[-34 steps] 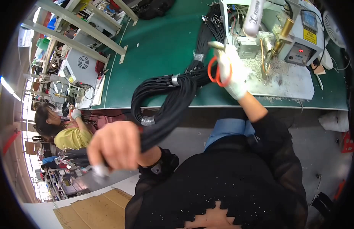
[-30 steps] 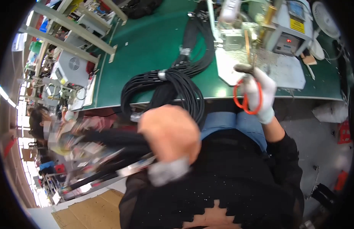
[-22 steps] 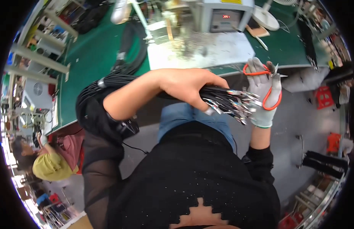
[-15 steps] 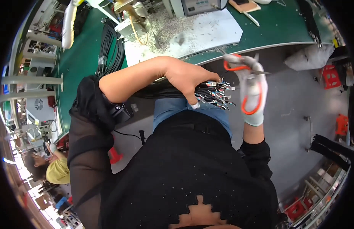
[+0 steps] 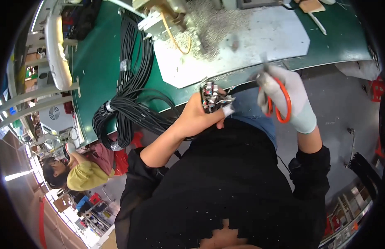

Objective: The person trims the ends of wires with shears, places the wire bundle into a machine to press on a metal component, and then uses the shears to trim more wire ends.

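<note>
Partly blurred, right hand grips orange scissors.

1. Packages: none in view on the green counter or about it.
2. Labels: one small pale wrap, apparently a tag, on the black cable bundle at ten o'clock; detail illegible.
3. Signs: none discernible.
4. Screens: none discernible.

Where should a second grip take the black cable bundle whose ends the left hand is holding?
Probably on the black cable bundle where a pale tie cinches the strands together beside the green bench, coming from the left. The left hand already covers the metal ends, and the loops elsewhere lie loose.
</note>
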`<move>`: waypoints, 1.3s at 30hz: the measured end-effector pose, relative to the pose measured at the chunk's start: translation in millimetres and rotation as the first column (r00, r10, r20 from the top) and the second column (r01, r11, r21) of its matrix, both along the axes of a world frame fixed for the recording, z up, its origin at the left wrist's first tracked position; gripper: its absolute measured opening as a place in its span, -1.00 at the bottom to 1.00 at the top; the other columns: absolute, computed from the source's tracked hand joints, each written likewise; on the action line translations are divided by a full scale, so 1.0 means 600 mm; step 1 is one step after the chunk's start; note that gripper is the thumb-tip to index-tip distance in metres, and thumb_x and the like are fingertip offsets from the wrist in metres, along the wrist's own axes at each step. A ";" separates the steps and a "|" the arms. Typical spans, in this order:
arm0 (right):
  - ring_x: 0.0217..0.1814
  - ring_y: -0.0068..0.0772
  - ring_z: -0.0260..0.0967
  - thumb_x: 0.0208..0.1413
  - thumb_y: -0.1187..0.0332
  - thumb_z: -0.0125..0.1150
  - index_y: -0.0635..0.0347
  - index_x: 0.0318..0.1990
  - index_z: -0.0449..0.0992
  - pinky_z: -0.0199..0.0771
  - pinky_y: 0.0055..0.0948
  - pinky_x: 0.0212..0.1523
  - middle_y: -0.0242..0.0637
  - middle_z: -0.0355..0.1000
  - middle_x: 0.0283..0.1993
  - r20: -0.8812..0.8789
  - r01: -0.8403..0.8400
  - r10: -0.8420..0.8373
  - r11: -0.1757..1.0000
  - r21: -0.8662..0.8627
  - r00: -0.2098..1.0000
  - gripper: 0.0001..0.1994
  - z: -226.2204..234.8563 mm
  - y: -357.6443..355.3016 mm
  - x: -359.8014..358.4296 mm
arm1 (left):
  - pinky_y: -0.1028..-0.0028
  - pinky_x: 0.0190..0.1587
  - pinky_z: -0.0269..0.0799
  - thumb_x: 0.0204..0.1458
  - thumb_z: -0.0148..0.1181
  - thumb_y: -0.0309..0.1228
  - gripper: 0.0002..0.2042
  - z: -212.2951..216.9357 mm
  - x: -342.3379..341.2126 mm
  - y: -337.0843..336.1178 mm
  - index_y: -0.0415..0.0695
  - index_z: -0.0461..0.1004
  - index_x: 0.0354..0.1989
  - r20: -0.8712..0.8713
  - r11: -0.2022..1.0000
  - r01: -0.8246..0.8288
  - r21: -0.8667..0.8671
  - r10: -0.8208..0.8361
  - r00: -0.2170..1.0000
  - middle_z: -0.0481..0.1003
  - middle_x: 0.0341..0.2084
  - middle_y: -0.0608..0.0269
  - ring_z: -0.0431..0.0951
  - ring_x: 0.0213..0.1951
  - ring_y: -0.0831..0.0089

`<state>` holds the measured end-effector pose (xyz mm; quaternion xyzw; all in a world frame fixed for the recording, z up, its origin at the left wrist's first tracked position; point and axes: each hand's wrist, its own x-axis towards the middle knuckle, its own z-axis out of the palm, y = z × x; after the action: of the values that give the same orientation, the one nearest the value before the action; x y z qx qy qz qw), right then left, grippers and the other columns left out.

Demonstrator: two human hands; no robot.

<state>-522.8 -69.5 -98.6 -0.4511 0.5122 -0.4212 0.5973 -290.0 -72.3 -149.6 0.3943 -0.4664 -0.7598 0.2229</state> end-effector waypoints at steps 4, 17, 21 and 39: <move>-0.64 -0.63 0.28 0.26 0.31 -0.01 0.39 -0.21 0.42 0.28 -0.61 -0.57 -0.36 0.36 -0.65 0.002 -0.237 0.249 0.922 0.306 0.969 -0.76 -0.009 -0.015 0.035 | 0.50 -0.41 0.48 0.00 0.21 -0.68 -0.67 0.022 0.001 -0.014 -0.27 0.28 -0.08 0.116 0.991 0.106 -0.080 -0.096 0.989 0.48 -0.44 0.17 0.53 -0.50 0.51; -0.67 -0.62 0.29 0.16 0.40 0.06 0.36 -0.31 0.44 0.32 -0.60 -0.61 -0.36 0.37 -0.64 0.147 -0.042 0.020 0.988 0.150 0.989 -0.84 -0.019 -0.005 0.074 | 0.40 -0.26 0.52 -0.01 0.22 -0.65 -0.64 0.049 0.025 -0.024 -0.30 0.33 -0.01 -0.066 0.973 -0.187 -0.137 0.180 0.981 0.53 -0.36 0.06 0.58 -0.35 0.38; -0.63 -0.63 0.36 0.14 0.42 0.11 0.36 -0.31 0.47 0.39 -0.60 -0.57 -0.36 0.41 -0.61 0.051 0.022 -0.026 0.997 0.075 0.998 -0.85 -0.009 0.002 0.076 | 0.38 -0.21 0.52 -0.01 0.23 -0.64 -0.66 0.052 0.033 -0.034 -0.29 0.37 -0.03 0.198 0.905 0.191 -0.380 -0.123 0.973 0.54 -0.37 0.03 0.58 -0.34 0.35; -0.63 -0.64 0.33 0.12 0.32 0.21 0.40 -0.25 0.50 0.34 -0.62 -0.55 -0.35 0.44 -0.56 -0.308 -0.185 0.089 0.937 -0.297 0.947 -0.75 -0.045 0.023 0.065 | 0.46 -0.24 0.47 0.21 0.09 -0.38 -0.66 0.058 -0.014 -0.009 -0.25 0.31 0.10 -0.211 0.963 -0.251 0.103 0.268 0.940 0.45 -0.04 0.05 0.51 -0.18 0.40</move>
<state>-484.0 -55.7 -125.3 -0.6343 0.4854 -0.3852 0.4622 -298.5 -77.6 -114.9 0.3728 -0.3538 -0.7800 0.3570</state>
